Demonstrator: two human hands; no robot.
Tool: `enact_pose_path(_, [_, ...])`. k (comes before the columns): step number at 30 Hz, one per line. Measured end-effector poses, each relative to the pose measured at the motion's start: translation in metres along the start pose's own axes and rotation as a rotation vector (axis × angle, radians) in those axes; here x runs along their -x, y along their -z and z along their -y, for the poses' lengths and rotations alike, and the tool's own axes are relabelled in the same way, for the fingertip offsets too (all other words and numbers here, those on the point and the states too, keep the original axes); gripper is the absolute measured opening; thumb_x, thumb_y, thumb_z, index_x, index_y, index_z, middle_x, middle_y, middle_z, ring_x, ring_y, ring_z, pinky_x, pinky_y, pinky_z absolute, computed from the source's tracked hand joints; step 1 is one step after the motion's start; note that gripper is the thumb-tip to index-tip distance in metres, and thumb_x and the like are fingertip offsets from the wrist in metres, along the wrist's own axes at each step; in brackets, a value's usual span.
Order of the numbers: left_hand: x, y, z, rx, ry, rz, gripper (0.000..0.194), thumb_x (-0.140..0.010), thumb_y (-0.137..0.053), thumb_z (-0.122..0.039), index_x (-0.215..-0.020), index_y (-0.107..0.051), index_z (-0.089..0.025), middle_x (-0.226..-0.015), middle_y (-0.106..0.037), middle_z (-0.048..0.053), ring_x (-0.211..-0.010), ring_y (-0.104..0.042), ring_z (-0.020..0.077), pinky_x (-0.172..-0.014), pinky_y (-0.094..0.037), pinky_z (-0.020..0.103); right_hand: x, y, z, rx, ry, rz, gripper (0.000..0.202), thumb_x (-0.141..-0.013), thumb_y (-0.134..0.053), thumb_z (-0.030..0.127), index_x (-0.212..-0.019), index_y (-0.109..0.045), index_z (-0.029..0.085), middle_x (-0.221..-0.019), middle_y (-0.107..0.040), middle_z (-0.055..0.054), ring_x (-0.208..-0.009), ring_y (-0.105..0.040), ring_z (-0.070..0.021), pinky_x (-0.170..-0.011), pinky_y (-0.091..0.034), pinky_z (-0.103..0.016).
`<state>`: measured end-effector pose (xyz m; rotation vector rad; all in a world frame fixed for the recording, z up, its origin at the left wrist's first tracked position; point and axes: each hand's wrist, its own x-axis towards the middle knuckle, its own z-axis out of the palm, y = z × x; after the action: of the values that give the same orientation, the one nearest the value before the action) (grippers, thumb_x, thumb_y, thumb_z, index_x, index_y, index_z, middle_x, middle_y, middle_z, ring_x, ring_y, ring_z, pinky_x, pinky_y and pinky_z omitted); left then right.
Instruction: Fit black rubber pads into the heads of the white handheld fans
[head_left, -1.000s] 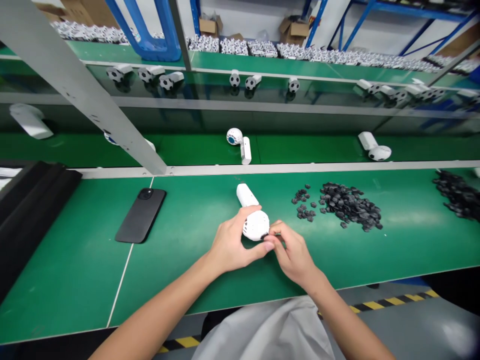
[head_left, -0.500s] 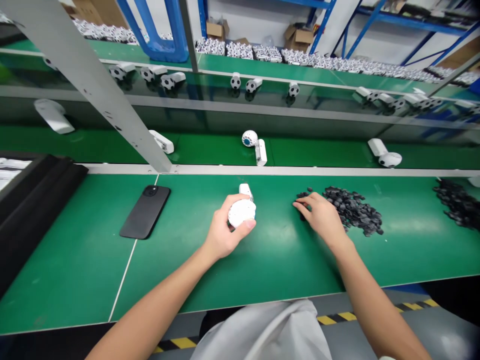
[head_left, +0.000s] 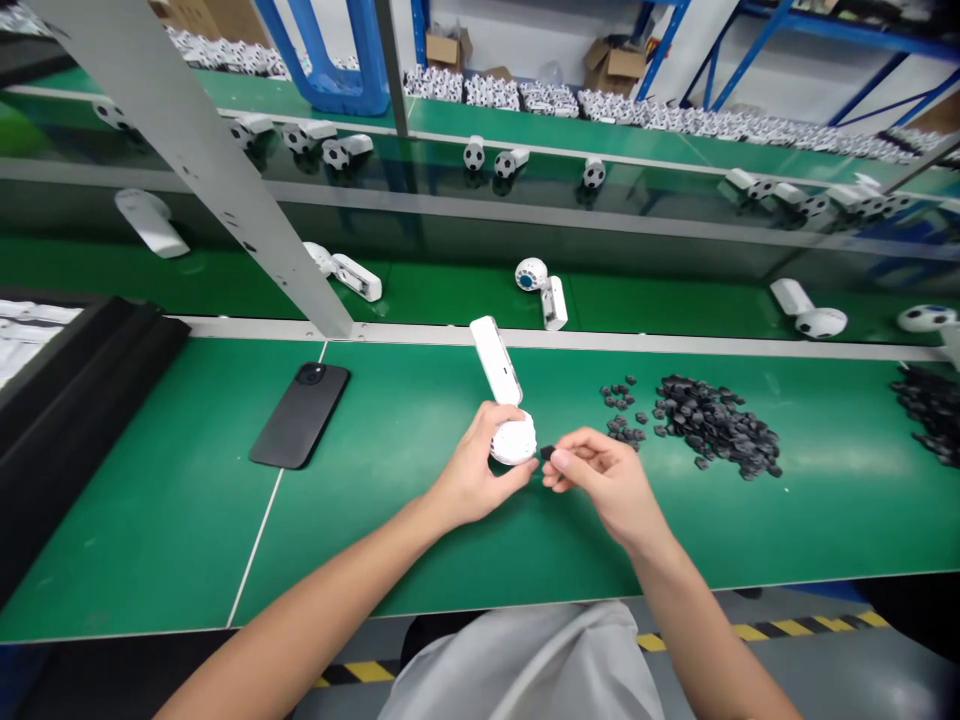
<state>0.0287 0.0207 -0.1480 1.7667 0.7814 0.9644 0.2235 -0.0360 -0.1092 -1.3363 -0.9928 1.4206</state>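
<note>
My left hand is closed round the round white head of a small white device, whose long flat arm points away from me. Between the thumb and fingertips of my right hand is a small black piece, held just right of the white head. To the right of both hands lies a pile of small black pieces. A few loose black pieces sit in small clusters left of that pile.
A black phone lies on the green table to the left, near a black padded roll. Behind the metal rail, more white devices rest on a green belt. A metal post slants at the left. Football-patterned pieces line the shelf beyond.
My right hand has come left from the loose black pieces to the white device, bringing one piece. The device has turned, and its arm now shows at full length.
</note>
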Motion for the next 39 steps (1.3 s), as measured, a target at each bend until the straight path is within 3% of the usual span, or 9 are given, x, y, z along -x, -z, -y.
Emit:
enact_pose_path(4, [0.001, 0.005, -0.003, -0.067, -0.042, 0.062, 0.052, -0.090, -0.067, -0.020, -0.137, -0.048, -0.029, -0.118, -0.048, 0.006, -0.090, -0.059, 0.0154, -0.082, -0.050, 0.029, -0.001, -0.016, -0.004, 0.026, 0.061, -0.028, 0.024, -0.088, -0.082, 0.041, -0.088, -0.072, 0.019, -0.074, -0.072, -0.002, -0.068, -0.069, -0.0152, -0.067, -0.061, -0.025])
enact_pose_path(8, [0.001, 0.007, -0.006, -0.056, -0.038, 0.109, 0.063, -0.085, -0.077, -0.036, -0.140, -0.048, -0.028, -0.118, -0.047, 0.006, -0.094, -0.058, 0.0186, -0.084, -0.052, 0.032, 0.000, -0.019, -0.005, 0.136, 0.110, -0.070, 0.024, -0.085, -0.085, 0.039, -0.085, -0.070, 0.020, -0.079, -0.070, -0.001, -0.073, -0.067, -0.0162, -0.064, -0.056, -0.024])
enact_pose_path(14, [0.001, 0.003, -0.011, -0.063, 0.030, 0.046, 0.053, -0.085, -0.081, -0.047, -0.128, -0.058, -0.026, -0.110, -0.050, 0.004, -0.085, -0.056, 0.0158, -0.077, -0.050, 0.029, -0.005, -0.016, -0.007, 0.272, 0.109, -0.078, 0.033, -0.082, -0.086, 0.040, -0.072, -0.062, 0.019, -0.068, -0.063, 0.002, -0.058, -0.052, -0.0118, -0.052, -0.038, -0.024])
enact_pose_path(22, [-0.001, 0.003, -0.004, -0.054, 0.001, 0.064, 0.044, -0.089, -0.076, -0.044, -0.125, -0.061, -0.024, -0.108, -0.053, 0.004, -0.085, -0.056, 0.0159, -0.078, -0.048, 0.029, -0.007, -0.013, -0.016, 0.272, 0.136, 0.049, 0.029, -0.094, -0.074, 0.040, -0.079, -0.058, 0.021, -0.075, -0.061, 0.002, -0.068, -0.056, -0.0141, -0.059, -0.044, -0.024])
enact_pose_path(26, [-0.005, 0.011, -0.003, 0.018, 0.022, -0.007, 0.027, -0.100, -0.059, -0.040, -0.119, -0.064, -0.021, -0.101, -0.057, 0.004, -0.083, -0.055, 0.0166, -0.077, -0.045, 0.029, -0.006, 0.016, -0.011, 0.373, 0.168, 0.087, 0.031, -0.107, -0.050, 0.047, -0.116, -0.068, 0.023, -0.102, -0.071, -0.005, -0.087, -0.066, -0.0201, -0.071, -0.054, -0.030])
enact_pose_path(30, [-0.007, 0.020, -0.006, 0.147, 0.133, -0.044, 0.029, -0.100, -0.058, -0.045, -0.114, -0.064, -0.020, -0.092, -0.059, 0.002, -0.072, -0.051, 0.0139, -0.065, -0.042, 0.026, -0.008, 0.071, -0.006, 0.893, 0.344, -0.378, 0.033, -0.106, -0.054, 0.046, -0.113, -0.076, 0.023, -0.101, -0.073, -0.007, -0.085, -0.066, -0.0231, -0.079, -0.050, -0.036])
enact_pose_path(34, [-0.007, 0.020, -0.006, 0.169, 0.163, -0.031, 0.032, -0.100, -0.058, -0.047, -0.117, -0.064, -0.020, -0.090, -0.061, 0.002, -0.070, -0.052, 0.0136, -0.064, -0.043, 0.026, -0.010, 0.107, -0.014, 1.237, 0.342, -0.437, 0.035, -0.104, -0.056, 0.049, -0.111, -0.079, 0.025, -0.098, -0.071, -0.007, -0.078, -0.067, -0.0227, -0.074, -0.049, -0.035])
enact_pose_path(36, [-0.006, 0.016, -0.004, 0.165, 0.160, -0.020, 0.044, -0.099, -0.060, -0.045, -0.137, -0.054, -0.024, -0.102, -0.063, 0.004, -0.075, -0.055, 0.0143, -0.069, -0.047, 0.027, -0.011, 0.111, -0.019, 1.316, 0.323, -0.427, 0.034, -0.103, -0.057, 0.050, -0.111, -0.080, 0.025, -0.098, -0.070, -0.006, -0.078, -0.067, -0.0223, -0.068, -0.047, -0.034])
enact_pose_path(39, [-0.006, 0.010, 0.001, 0.185, 0.163, 0.002, 0.092, -0.093, -0.072, -0.042, -0.163, -0.014, -0.029, -0.117, -0.063, 0.008, -0.080, -0.057, 0.0157, -0.074, -0.050, 0.030, -0.013, 0.109, -0.024, 1.378, 0.310, -0.421, 0.031, -0.102, -0.059, 0.049, -0.105, -0.080, 0.025, -0.099, -0.070, -0.005, -0.079, -0.068, -0.0212, -0.060, -0.043, -0.032])
